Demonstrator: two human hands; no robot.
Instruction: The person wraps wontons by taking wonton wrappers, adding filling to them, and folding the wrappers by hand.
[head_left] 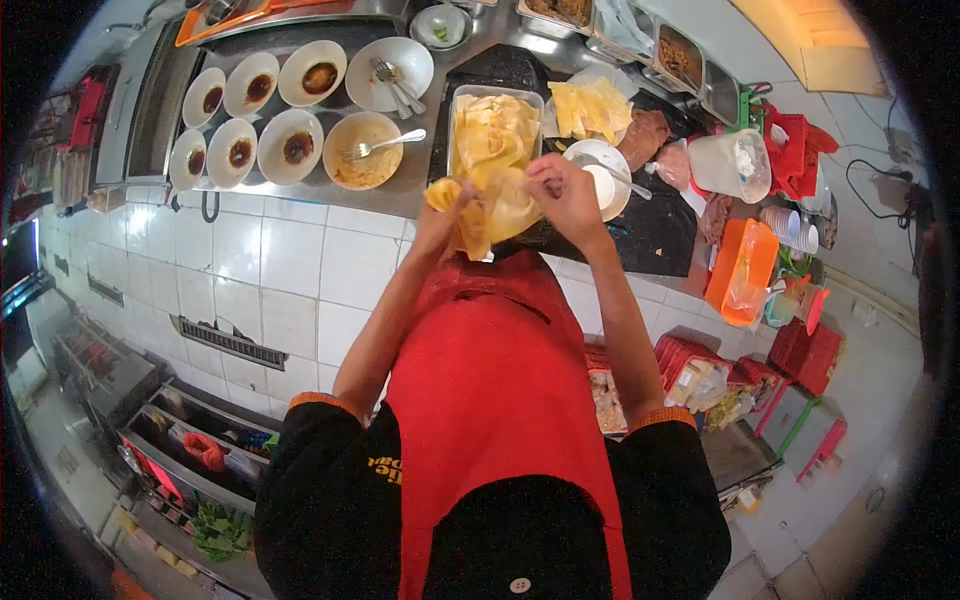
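Thin yellow wonton wrappers (492,120) lie layered in a metal tray (455,160) at the counter's front edge. My left hand (443,222) is closed around a folded yellow wrapper at the tray's near left corner. At the right, my right hand (568,200) pinches the edge of a pale yellow wrapper (512,203) that spreads between both hands. Just beyond my right wrist sits a white plate (618,198) with a small white bowl (600,186) and a metal utensil. More square yellow wrappers (590,108) are stacked behind on a plastic sheet.
Several white bowls (290,147) with dark sauce stand at the left, near a bowl (340,176) of yellowish mixture with a fork. At the right are a clear container (735,165) and an orange basket (742,270). Metal food trays (680,60) line the back.
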